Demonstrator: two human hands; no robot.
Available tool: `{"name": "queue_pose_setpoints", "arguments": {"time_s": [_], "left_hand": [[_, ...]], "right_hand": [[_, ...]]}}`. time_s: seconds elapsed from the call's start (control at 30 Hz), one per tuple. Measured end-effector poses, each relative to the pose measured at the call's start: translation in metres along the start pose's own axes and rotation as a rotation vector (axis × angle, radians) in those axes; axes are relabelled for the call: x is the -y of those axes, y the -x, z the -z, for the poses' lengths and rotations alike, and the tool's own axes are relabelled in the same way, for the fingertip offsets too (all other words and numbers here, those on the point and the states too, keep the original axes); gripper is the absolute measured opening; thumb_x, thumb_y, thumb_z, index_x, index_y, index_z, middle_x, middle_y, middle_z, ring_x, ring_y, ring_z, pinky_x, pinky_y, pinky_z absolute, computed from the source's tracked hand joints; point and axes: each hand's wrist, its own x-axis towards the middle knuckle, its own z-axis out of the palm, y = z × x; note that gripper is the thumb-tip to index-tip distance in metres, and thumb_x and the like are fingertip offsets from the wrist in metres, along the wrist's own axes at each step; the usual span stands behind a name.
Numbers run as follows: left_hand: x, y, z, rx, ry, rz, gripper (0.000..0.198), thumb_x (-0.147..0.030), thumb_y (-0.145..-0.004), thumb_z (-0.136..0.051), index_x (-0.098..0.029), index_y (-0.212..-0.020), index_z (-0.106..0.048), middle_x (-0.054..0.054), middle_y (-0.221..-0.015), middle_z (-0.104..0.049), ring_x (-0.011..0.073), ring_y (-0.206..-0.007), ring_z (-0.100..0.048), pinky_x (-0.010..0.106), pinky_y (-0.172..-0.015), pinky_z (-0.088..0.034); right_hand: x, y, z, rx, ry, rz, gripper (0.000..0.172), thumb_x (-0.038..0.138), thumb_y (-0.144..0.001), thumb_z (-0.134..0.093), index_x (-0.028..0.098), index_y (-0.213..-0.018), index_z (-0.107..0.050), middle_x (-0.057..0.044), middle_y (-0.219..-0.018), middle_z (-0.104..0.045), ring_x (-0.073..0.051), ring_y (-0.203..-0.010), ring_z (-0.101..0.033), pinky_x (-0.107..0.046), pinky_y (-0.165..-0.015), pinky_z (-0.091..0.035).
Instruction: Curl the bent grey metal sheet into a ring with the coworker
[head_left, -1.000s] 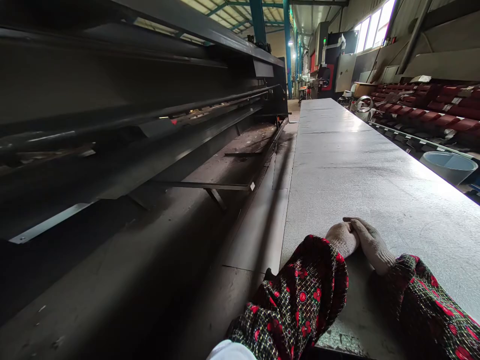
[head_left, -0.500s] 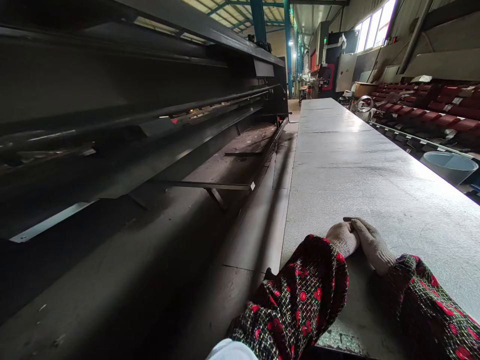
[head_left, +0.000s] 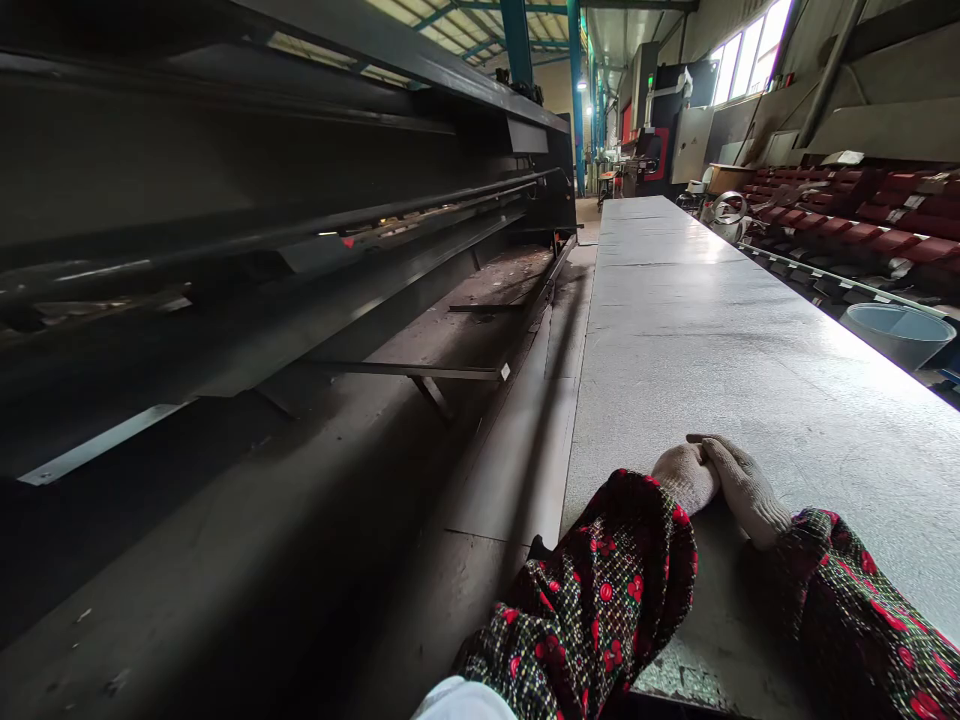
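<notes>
Both my hands wear pale knitted gloves and rest together over the near part of a long grey metal sheet (head_left: 675, 350). My left hand (head_left: 684, 477) is bent over, its fingers mostly hidden under the other hand. Across it lies my right hand (head_left: 750, 495), its fingers pressed together and closed over the left. No tool or part shows in either hand. Dark patterned sleeves with red motifs cover both forearms.
Along the left runs a large dark machine (head_left: 262, 200), with a metal support bar (head_left: 420, 371) jutting out low beside it. Stacked red parts (head_left: 885, 215) and a grey tub (head_left: 898, 335) stand beyond the sheet's right edge. A blue column (head_left: 577, 100) rises farther back.
</notes>
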Motion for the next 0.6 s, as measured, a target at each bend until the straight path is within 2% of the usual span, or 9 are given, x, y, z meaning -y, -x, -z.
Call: {"name": "queue_pose_setpoints", "arguments": {"time_s": [0.23, 0.6], "left_hand": [[-0.0014, 0.0008, 0.0027, 0.023, 0.003, 0.009, 0.040, -0.043, -0.085, -0.039, -0.027, -0.113, -0.062, 0.005, -0.093, -0.069, 0.0174, -0.084, -0.062, 0.023, -0.070, -0.045], [0.0008, -0.0003, 0.0008, 0.012, 0.009, -0.009, 0.040, -0.044, -0.084, -0.039, -0.028, -0.113, -0.062, 0.004, -0.089, -0.069, 0.0181, -0.082, -0.062, 0.024, -0.066, -0.045]], "right_hand": [[0.0033, 0.0003, 0.0003, -0.001, 0.002, -0.012, 0.041, 0.046, -0.085, -0.038, 0.026, -0.113, -0.062, -0.003, -0.113, -0.064, -0.020, -0.108, -0.055, -0.036, -0.099, -0.038], [-0.0005, -0.0002, -0.0003, -0.002, 0.007, 0.003, 0.041, 0.046, -0.086, -0.037, 0.027, -0.113, -0.061, -0.002, -0.115, -0.063, -0.020, -0.108, -0.055, -0.035, -0.098, -0.040]]}}
